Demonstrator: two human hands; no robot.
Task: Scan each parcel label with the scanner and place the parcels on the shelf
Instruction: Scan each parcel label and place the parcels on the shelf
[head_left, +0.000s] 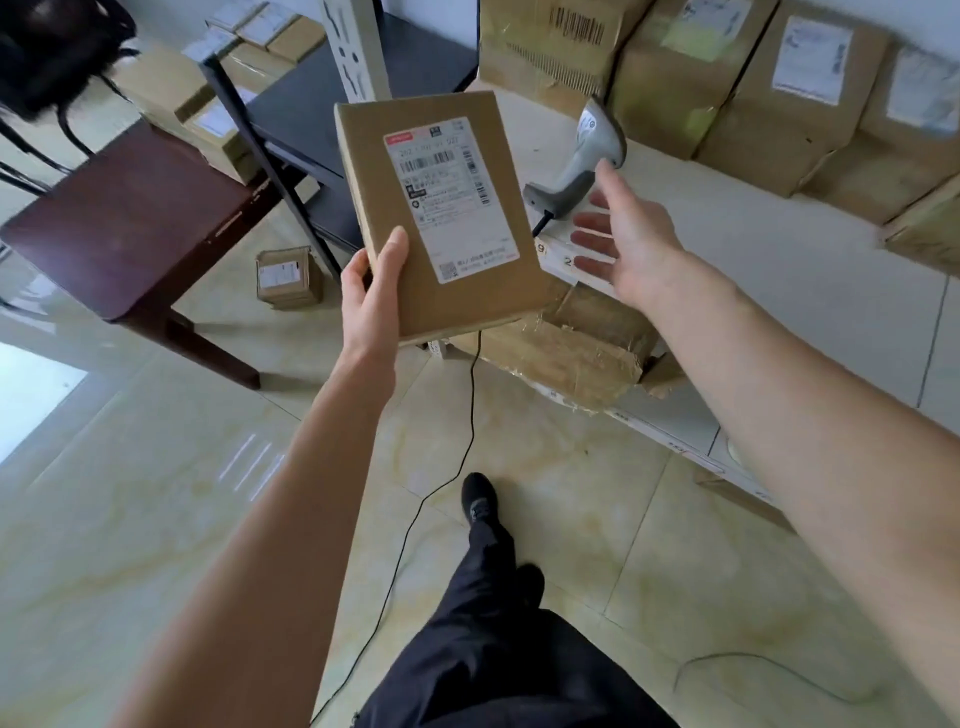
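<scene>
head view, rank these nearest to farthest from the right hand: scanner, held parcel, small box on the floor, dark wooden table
1. Scanner, on the shelf by the right hand's fingertips.
2. Held parcel, to its left, gripped by the left hand.
3. Small box, on the floor.
4. Dark wooden table, far left.

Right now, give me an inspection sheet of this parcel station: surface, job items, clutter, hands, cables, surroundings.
Surface: white shelf board, with numbered tags along its front edge.
Job's things: flat parcel held up, label facing the camera; grey scanner lying on the shelf.
Clutter: row of brown boxes at the shelf's back; taped carton on the level below; small box on the floor.
Hands: left hand grips the parcel's lower left edge; right hand open, fingers spread near the scanner handle, not holding it.
Cables: black cable hangs from the scanner and trails across the floor.
Surroundings: dark wooden stool, black rack, tiled floor.
</scene>
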